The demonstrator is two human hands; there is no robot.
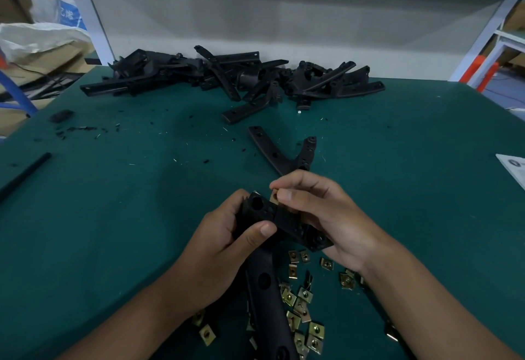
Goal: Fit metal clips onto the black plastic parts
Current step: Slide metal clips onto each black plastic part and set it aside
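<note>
My left hand (pixel 224 249) grips a black Y-shaped plastic part (pixel 267 283) near its fork, thumb across the top. Its long arm runs down toward me. My right hand (pixel 321 212) supports the part's right branch from below and pinches a brass-coloured metal clip (pixel 274 197) between thumb and forefinger, right at the edge of the part's upper end. Several loose metal clips (pixel 301 305) lie scattered on the green mat beneath my wrists, some hidden by the part and my arms.
Another black Y-shaped part (pixel 279 152) lies just beyond my hands. A heap of black plastic parts (pixel 227 75) stretches along the back of the green table (pixel 127 203). A black rod (pixel 24 173) lies at the left edge, a white paper (pixel 512 168) at the right.
</note>
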